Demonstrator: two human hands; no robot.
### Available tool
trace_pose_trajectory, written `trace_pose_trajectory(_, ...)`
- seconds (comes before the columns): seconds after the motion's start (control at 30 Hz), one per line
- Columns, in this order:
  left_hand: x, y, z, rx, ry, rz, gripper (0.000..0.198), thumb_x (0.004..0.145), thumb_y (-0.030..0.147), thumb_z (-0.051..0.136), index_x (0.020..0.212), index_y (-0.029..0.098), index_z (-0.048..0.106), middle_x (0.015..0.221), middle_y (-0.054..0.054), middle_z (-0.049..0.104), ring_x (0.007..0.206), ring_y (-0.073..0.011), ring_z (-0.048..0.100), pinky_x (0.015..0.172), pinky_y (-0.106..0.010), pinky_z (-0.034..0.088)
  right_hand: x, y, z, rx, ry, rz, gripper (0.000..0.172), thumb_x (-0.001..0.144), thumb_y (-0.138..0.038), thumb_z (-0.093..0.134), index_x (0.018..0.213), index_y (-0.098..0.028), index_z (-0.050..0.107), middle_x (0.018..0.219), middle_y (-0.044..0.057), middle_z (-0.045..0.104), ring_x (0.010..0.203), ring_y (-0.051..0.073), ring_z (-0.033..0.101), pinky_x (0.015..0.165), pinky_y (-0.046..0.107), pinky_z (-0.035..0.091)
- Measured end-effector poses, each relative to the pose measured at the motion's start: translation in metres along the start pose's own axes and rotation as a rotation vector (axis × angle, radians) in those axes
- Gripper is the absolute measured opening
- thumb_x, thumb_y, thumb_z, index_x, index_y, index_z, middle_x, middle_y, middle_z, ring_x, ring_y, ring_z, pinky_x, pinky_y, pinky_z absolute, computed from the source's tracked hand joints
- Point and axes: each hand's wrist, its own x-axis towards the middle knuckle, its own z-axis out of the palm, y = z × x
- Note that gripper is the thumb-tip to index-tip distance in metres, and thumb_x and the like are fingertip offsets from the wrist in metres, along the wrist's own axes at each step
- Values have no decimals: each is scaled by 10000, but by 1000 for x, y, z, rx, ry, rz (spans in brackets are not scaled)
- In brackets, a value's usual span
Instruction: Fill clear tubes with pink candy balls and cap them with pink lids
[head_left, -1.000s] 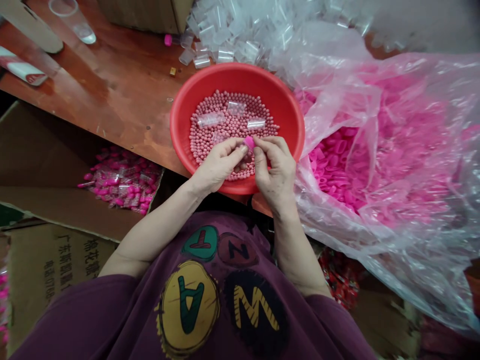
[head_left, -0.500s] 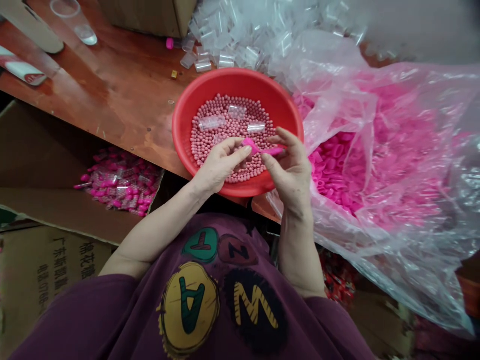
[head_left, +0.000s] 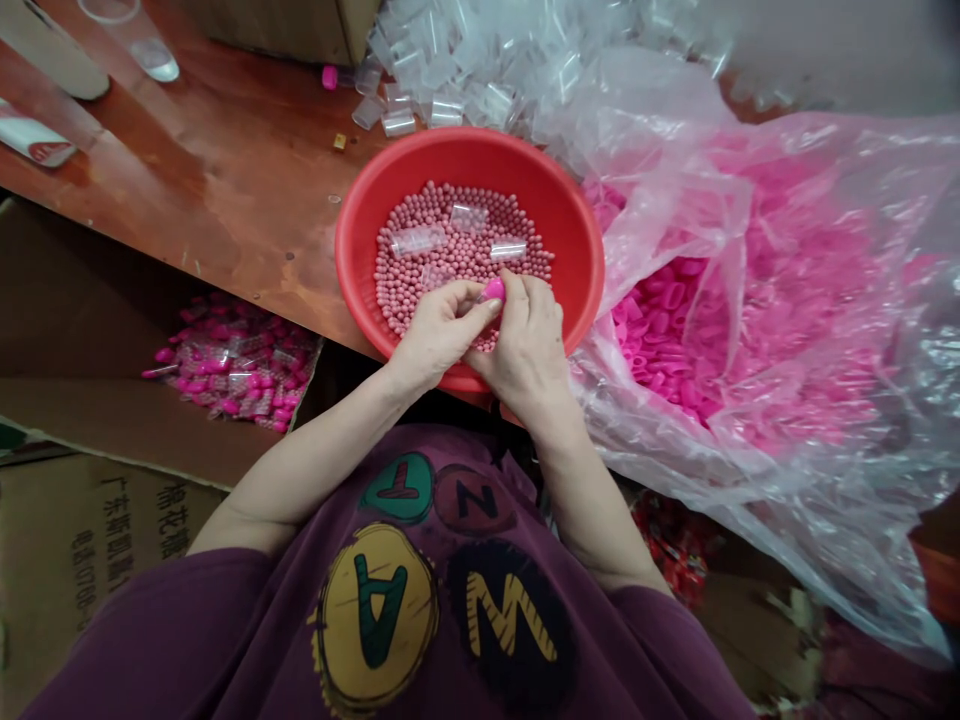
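Over the near side of a red plastic basin (head_left: 577, 240), both hands meet at a small bright pink cap (head_left: 493, 290). My left hand (head_left: 439, 335) pinches it between thumb and fingers from the left. My right hand (head_left: 529, 345) closes on it from the right, with the fingers curled and the thumb low; most of what lies between the palms is hidden. Pink beads (head_left: 412, 290) cover the basin's bottom. Several clear plastic tubes lie on the beads, one of them a longer tube (head_left: 418, 240).
Right of the basin a clear plastic bag (head_left: 720, 220) holds many pink caps (head_left: 667, 310). Clear empty tubes (head_left: 480, 60) are heaped behind. At lower left, a cardboard box (head_left: 67, 370) contains bead-filled tubes with pink caps (head_left: 232, 360). A cup (head_left: 154, 58) stands on the wooden table (head_left: 247, 180).
My right hand has turned inward and moved left, its spread fingers now closed against the cap. The long pink piece seen between the hands is now covered. My left hand keeps its pinch.
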Motion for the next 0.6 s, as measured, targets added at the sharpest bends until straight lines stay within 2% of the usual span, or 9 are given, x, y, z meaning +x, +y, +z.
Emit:
trace_pose_trajectory(0.1,-2,1,1,53,26,17,85,917,154,852,906,158,768,801,18,722,735,-93,612,739,-226,492,1,0,14,26,80,-13,604,920,-318,704,1481,-157,546,1305,209,658,1270,404,634,1176,671,535)
trace_pose_trajectory(0.17,-3,3,2,81,20,15,71,937,128,819,899,158,766,792,18,708,719,-92,596,721,-229,476,1,2,16,41,122,-24,549,928,-344,688,1437,-184,558,1253,183,660,1204,383,644,1132,655,560)
trace_pose_trajectory(0.4,1,-5,7,107,43,20,88,932,122,815,892,168,752,788,17,677,718,-100,561,686,-233,450,3,10,14,-7,109,-10,485,958,-402,688,1391,-209,585,1234,179,676,1224,412,658,1131,704,548)
trace_pose_trajectory(0.5,2,-3,7,99,23,17,84,943,153,818,907,172,744,809,5,678,770,-119,595,719,-245,478,8,7,7,22,15,-18,562,950,-411,743,1450,-213,579,1329,188,698,1314,426,660,1181,725,526)
trace_pose_trajectory(0.6,-1,17,-7,94,34,73,111,978,259,832,1023,191,756,893,-21,698,927,-172,681,777,-279,513,20,5,-8,139,-168,-84,845,903,-421,852,1633,-231,469,1606,200,614,1504,420,581,1270,674,501)
